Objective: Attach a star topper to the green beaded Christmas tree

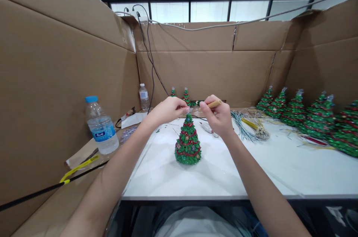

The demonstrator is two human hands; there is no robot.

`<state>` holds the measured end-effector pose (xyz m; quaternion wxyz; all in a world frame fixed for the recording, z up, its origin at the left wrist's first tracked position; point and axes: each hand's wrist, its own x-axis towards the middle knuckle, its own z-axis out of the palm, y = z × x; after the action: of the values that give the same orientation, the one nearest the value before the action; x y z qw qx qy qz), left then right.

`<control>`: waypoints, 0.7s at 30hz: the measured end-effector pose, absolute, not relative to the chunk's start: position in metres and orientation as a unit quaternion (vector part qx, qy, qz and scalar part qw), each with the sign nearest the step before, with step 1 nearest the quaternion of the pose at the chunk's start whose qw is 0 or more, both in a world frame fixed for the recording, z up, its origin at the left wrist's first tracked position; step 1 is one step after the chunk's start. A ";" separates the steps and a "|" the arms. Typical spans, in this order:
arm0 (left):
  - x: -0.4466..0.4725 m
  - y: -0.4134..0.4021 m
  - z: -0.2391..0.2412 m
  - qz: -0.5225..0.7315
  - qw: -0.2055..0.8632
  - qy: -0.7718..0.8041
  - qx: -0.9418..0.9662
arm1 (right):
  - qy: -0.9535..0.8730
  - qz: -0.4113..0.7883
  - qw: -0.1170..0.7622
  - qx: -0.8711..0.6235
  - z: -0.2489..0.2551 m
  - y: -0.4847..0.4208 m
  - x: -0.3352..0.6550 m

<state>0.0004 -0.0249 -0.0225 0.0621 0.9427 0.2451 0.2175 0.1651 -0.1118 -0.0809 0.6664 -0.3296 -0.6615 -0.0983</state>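
A small green Christmas tree ornament (188,142) stands upright on the white table, with red garland and small decorations around it. At its tip, the fingers of my left hand (171,109) are pinched together on the clear topper, which they partly hide. My right hand (218,117) is closed around a wooden-handled tool (214,104). The tool's thin end points left toward the treetop; whether it touches cannot be made out.
Several finished-looking trees (296,108) line the right side. Bundled wires (246,127) and yellow stems (251,123) lie right of my hand. A blue-capped water bottle (102,127) and a white-capped bottle (144,97) stand left. Cardboard walls (201,69) enclose the white table (212,181).
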 end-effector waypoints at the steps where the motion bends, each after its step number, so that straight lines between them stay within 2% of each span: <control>1: 0.001 -0.025 -0.022 0.219 0.061 0.241 0.943 | -0.655 -0.074 0.674 -0.333 -0.079 -0.111 0.165; 12: 0.002 -0.031 -0.019 0.221 0.063 0.230 0.946 | -0.518 0.194 0.761 -0.339 -0.069 -0.092 0.173; 21: 0.002 -0.031 -0.019 0.217 0.072 0.235 0.945 | -0.415 0.311 0.789 -0.329 -0.081 -0.079 0.181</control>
<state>0.0022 -0.0306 -0.0194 0.0718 0.9448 0.2351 0.2167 0.1815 -0.0792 -0.0812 0.7890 -0.3293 -0.4150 0.3111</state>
